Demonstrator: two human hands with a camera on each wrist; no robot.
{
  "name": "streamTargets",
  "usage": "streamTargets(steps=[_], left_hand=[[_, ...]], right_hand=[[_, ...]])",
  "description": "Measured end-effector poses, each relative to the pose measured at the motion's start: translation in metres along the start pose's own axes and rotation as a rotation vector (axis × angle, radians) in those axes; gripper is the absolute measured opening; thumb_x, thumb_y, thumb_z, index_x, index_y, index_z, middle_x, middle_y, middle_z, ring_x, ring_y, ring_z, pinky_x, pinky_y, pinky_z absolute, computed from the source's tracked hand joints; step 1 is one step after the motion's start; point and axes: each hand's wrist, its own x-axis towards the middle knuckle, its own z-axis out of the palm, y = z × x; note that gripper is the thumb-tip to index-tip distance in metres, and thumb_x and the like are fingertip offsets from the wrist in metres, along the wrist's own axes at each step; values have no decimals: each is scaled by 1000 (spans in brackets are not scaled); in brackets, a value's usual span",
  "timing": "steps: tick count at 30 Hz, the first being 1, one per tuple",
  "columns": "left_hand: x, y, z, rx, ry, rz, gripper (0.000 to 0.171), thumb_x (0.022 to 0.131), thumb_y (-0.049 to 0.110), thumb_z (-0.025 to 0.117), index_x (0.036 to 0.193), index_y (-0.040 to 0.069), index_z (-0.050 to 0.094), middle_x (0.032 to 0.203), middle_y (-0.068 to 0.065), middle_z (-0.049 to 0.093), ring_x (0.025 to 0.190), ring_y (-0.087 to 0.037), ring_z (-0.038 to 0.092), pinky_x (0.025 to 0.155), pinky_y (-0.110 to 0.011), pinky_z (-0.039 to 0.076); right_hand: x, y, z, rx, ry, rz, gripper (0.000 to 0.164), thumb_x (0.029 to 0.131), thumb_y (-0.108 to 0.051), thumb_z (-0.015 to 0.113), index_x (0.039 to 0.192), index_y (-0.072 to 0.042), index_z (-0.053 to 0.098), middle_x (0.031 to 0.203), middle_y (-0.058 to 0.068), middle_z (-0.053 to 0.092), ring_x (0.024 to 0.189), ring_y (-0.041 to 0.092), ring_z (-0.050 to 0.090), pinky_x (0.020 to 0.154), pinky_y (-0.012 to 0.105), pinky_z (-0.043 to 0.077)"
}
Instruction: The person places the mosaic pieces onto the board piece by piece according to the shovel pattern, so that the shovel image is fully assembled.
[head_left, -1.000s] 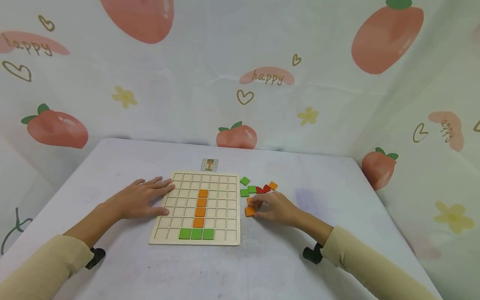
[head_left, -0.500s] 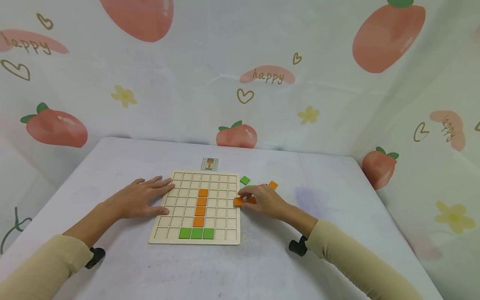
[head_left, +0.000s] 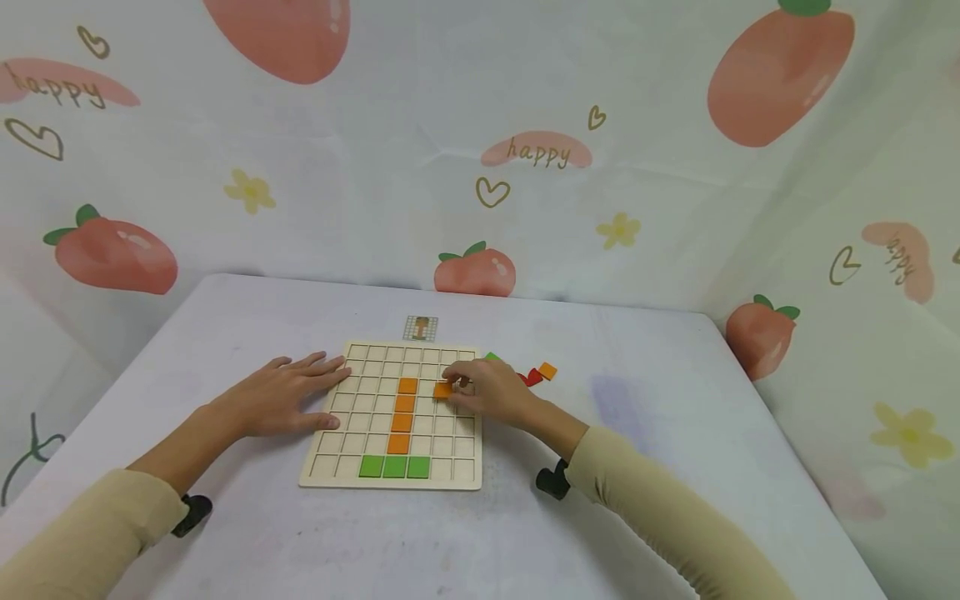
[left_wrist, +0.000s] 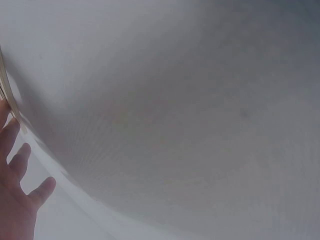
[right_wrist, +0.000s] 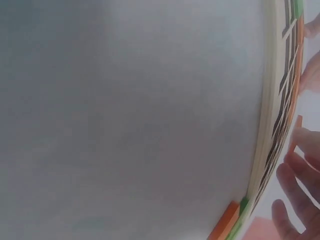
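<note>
A wooden grid board (head_left: 360, 425) lies on the table, with three green tiles (head_left: 394, 467) along its near row and several orange tiles (head_left: 401, 422) in a column above them. Over the right part of the grid, my right hand (head_left: 491, 392) pinches a square orange tile (head_left: 442, 390) between thumb and fingertips. The right wrist view has this same orange tile (right_wrist: 296, 135) edge-on, above the board's surface. At the board's left edge rests my left hand (head_left: 277, 396), fingers spread, fingertips and thumb on the rim.
Behind the board lies a small picture card (head_left: 421, 328) with a grid design. Right of the board are a green tile (head_left: 492, 357), red pieces (head_left: 534, 377) and an orange tile (head_left: 548, 371), partly behind the right hand. A printed cloth (head_left: 360, 192) hangs behind the table.
My right hand has taken an orange tile from beside the board, lifted it and carried it left over the grid. The left hand has stayed at the board's edge.
</note>
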Motion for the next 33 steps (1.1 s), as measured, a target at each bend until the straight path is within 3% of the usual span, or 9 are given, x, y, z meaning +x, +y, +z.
streamTargets(steps=[11,33], left_hand=[[0,-1,1,-8,5,1,84,89,70,54,150,12,47,154,-9,44,141,-41,37,104,-65,35],[0,-3,3,-7,13,7,85,89,71,54,149,12,47,153,-9,45,141,-41,38,103,-65,36]], right_hand=[[18,-7,12,-67,10,-3,26,90,-15,75,115,-7,72,105,2,74,86,12,65,79,24,52],[24,-11,13,-32,-21,27,29,90,-17,75,118,-8,71,109,2,73,86,11,64,79,23,51]])
